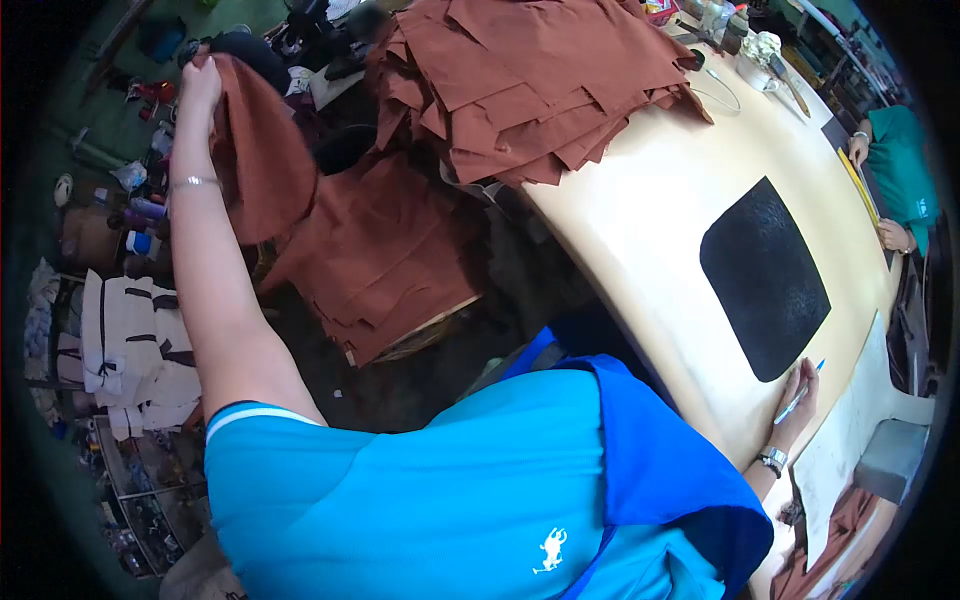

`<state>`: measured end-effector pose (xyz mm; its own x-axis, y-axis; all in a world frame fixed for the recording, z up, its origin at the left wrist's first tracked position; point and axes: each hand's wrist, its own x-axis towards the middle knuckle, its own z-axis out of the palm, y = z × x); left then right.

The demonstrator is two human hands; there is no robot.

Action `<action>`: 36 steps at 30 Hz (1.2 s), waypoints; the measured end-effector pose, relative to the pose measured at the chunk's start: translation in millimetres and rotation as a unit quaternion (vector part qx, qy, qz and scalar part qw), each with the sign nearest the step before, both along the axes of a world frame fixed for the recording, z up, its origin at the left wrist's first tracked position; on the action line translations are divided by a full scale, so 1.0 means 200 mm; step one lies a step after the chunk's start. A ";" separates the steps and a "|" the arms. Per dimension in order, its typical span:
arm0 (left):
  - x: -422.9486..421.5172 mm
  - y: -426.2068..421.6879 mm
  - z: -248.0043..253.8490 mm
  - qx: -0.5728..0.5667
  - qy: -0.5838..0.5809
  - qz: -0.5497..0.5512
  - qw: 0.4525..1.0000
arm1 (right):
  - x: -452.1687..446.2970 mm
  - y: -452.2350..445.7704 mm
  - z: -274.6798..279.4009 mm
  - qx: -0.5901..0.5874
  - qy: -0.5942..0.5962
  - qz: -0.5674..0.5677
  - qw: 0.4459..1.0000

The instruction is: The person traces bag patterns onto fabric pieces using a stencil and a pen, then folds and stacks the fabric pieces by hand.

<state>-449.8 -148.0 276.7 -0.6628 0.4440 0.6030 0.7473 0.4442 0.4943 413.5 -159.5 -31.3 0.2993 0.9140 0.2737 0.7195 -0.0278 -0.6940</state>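
At the upper left, my left hand (200,85) is closed on the edge of a brown leather-like sheet (255,150), which hangs from it beside a lower pile of brown sheets (380,255). My right hand (795,400) holds a slim pen (793,404) and rests on the pale table (660,270), close to the lower corner of a black panel (765,280). The black panel lies flat, with rounded corners. A taller stack of brown pieces (540,75) covers the table's far left end.
Across the table, a person in a green top (900,165) has both hands near a yellow ruler (860,185). A white cup (758,70) and a brush (790,85) stand at the far end. Pale sheets (845,430) lie right of my right hand. Cluttered shelves (150,490) line the left.
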 end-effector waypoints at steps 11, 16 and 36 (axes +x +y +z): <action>-0.58 -0.53 0.04 0.154 -0.434 0.026 0.887 | 0.04 0.01 -0.03 0.003 -0.035 -0.001 0.999; -0.76 -0.89 -0.96 -0.052 -0.230 0.051 0.971 | 0.05 0.01 -0.02 0.003 -0.054 0.000 0.999; 0.57 -0.27 -2.13 -0.475 -0.120 -0.090 0.867 | -0.01 0.00 0.00 0.013 -0.127 -0.030 0.991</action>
<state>-335.7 -202.6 -150.1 -0.5869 0.7739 -0.2379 0.7730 0.6230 0.1200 411.8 -159.1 -30.6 0.2711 0.8887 0.3699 0.8687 -0.0603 -0.4916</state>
